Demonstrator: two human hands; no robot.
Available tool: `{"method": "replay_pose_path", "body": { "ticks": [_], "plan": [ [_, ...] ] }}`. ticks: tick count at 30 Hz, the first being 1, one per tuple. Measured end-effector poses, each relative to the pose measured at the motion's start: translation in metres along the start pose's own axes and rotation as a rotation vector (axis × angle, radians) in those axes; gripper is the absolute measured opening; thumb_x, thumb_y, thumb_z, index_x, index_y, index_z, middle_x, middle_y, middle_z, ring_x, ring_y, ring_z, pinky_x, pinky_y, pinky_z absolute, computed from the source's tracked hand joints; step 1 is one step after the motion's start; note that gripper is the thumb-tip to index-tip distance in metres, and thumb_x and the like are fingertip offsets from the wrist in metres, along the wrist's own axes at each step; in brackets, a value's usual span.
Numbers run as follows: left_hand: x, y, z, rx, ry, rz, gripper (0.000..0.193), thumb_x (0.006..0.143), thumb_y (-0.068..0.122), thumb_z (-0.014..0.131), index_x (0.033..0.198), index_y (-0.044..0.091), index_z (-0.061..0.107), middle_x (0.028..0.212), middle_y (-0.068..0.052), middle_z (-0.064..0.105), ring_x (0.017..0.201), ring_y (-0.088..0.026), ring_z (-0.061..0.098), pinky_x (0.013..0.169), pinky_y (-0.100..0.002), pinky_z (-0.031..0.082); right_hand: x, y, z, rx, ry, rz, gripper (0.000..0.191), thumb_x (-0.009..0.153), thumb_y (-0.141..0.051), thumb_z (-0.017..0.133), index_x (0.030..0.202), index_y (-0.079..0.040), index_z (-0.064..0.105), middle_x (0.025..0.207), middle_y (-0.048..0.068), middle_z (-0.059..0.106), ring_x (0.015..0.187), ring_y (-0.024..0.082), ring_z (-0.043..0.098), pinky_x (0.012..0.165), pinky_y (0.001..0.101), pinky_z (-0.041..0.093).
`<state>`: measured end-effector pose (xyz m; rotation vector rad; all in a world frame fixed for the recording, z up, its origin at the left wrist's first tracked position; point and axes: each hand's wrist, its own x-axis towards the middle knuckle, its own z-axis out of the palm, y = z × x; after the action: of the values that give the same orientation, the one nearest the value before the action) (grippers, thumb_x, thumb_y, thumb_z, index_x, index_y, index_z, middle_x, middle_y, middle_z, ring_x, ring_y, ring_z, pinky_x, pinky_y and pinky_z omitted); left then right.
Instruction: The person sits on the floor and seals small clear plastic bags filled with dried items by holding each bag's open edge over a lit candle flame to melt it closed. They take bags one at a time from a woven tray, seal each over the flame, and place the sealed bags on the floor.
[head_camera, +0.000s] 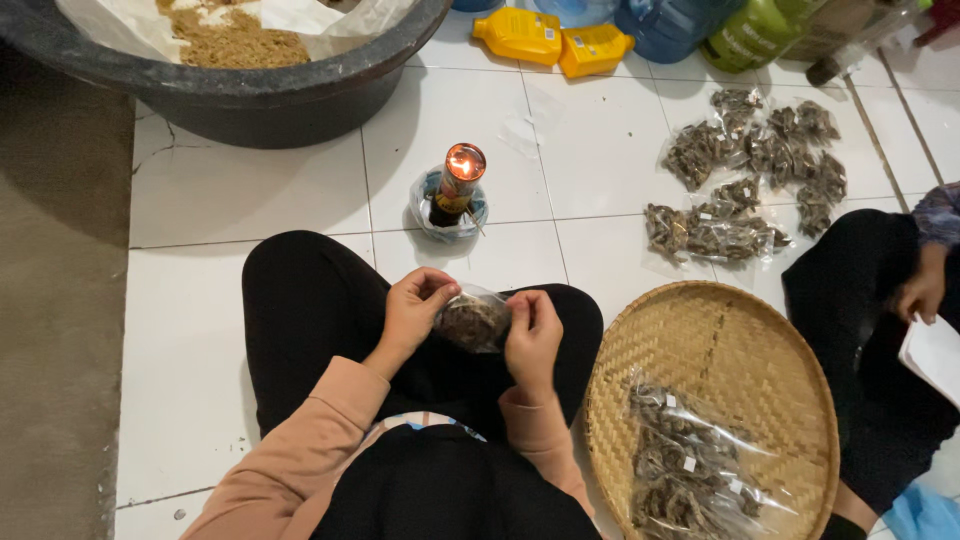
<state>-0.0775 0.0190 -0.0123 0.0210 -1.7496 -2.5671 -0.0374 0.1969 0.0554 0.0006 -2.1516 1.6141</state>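
Head view, looking down on a person seated cross-legged on a white tiled floor (600, 150). The left hand (418, 308) and right hand (532, 338) are raised over the lap, each pinching one side of a small clear plastic packet (474, 322) filled with dark dried material; the fingers of both hands are pressed together on the packet's edges, and the packet hangs between them above the black-clad knees. Directly ahead of the knees, a small bottle lamp (458, 185) with a lit flame stands on the tiles in a crumpled clear wrapper. To the right of the person's knee, a round woven bamboo tray (720, 350) rests on the floor, with several filled packets (685, 465) lying in its near part. Further filled packets (750, 175) lie scattered on the tiles beyond the tray. A large dark basin (250, 95) sits at upper left. A co-worker's hand (922, 285) is visible at the right edge.
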Motion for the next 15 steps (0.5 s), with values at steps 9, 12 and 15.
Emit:
{"method": "replay_pose_path", "body": {
  "ticks": [9, 12, 15],
  "plan": [
    [-0.019, 0.034, 0.022, 0.304, 0.002, 0.146, 0.009, 0.093, 0.007, 0.075, 0.096, -0.002, 0.075, 0.08, -0.004, 0.074, 0.071, -0.005, 0.061, 0.065, -0.022, 0.051, 0.006, 0.012, -0.004, 0.0, 0.018, 0.249, 0.021, 0.109, -0.013, 0.049, 0.094, -0.003, 0.06, 0.081, 0.006, 0.069, 0.077, 0.013, 0.065, 0.074, 0.0246, 0.051],
    [-0.02, 0.033, 0.023, 0.237, 0.091, 0.096, 0.012, 0.095, 0.011, 0.074, 0.098, 0.0, 0.073, 0.081, -0.001, 0.075, 0.072, -0.005, 0.066, 0.066, -0.021, 0.053, 0.003, 0.016, -0.009, 0.35, -0.16, 0.214, 0.018, 0.107, -0.012, 0.052, 0.102, -0.001, 0.066, 0.097, 0.003, 0.072, 0.092, 0.012, 0.064, 0.085, 0.0239, 0.051],
    [-0.021, 0.027, 0.021, 0.19, 0.122, 0.073, 0.012, 0.095, 0.011, 0.073, 0.1, -0.001, 0.073, 0.081, -0.002, 0.074, 0.073, -0.005, 0.063, 0.066, -0.022, 0.05, -0.002, 0.025, -0.007, 0.381, -0.162, 0.223, 0.011, 0.1, -0.005, 0.066, 0.108, 0.002, 0.069, 0.101, 0.005, 0.073, 0.096, 0.013, 0.066, 0.088, 0.0253, 0.052]
  ]
}}
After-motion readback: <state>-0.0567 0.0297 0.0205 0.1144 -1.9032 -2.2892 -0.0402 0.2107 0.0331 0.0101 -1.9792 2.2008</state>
